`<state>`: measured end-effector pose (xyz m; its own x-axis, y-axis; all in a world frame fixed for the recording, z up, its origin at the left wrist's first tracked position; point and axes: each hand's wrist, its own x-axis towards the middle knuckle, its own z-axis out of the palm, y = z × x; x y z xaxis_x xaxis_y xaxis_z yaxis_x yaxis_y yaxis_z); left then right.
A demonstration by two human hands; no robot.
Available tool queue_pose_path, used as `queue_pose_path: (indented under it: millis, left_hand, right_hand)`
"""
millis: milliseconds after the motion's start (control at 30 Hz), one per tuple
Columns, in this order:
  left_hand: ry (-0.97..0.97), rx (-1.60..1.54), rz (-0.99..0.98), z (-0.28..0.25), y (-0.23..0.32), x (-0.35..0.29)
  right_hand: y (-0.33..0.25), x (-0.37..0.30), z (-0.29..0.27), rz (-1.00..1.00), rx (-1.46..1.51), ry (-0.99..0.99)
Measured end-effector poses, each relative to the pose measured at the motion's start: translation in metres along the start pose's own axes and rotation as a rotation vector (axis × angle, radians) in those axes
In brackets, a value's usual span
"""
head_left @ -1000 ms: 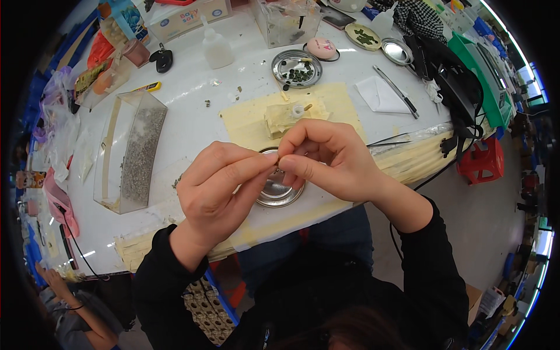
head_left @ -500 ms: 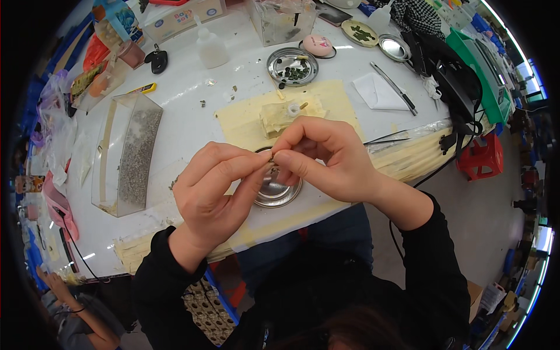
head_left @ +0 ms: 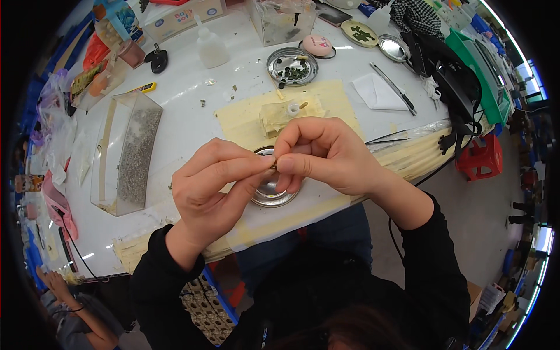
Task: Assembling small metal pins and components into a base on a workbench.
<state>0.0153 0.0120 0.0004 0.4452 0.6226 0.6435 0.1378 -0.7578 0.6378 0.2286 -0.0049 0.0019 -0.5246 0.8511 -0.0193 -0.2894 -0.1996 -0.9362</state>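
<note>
A tiny dark piece (head_left: 273, 167), its shape unclear, sits pinched between the closed fingers (head_left: 296, 165) of left hand (head_left: 213, 185) and right hand (head_left: 329, 153), above a silver dish (head_left: 275, 202) on the white counter (head_left: 189, 119), a red stool (head_left: 482, 160) beyond.

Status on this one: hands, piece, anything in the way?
Left hand and right hand meeting in pinch grips. Tiny piece between them, mostly hidden. Metal dish beneath; no visible obstruction.

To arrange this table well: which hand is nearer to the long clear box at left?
Left. The left hand is right of the long clear box; the right hand is farther right.
</note>
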Motion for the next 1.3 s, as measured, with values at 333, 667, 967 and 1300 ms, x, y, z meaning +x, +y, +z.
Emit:
queue_pose_path:
  millis: [333,667,967,1300]
  left_hand:
    - [0.004,0.042,0.025,0.002,0.004,0.000]
    - [0.004,0.232,0.011,0.006,0.007,-0.001]
    - [0.038,0.176,0.021,0.003,0.004,-0.002]
    - [-0.027,-0.019,-0.010,0.001,0.001,-0.001]
  right_hand:
    - [-0.001,0.001,0.001,0.018,0.043,-0.028]
    - [0.017,0.002,0.003,-0.767,-1.028,0.190]
    - [0.011,0.000,0.005,-0.184,-0.175,0.101]
    - [-0.005,0.001,-0.001,0.120,0.079,-0.052]
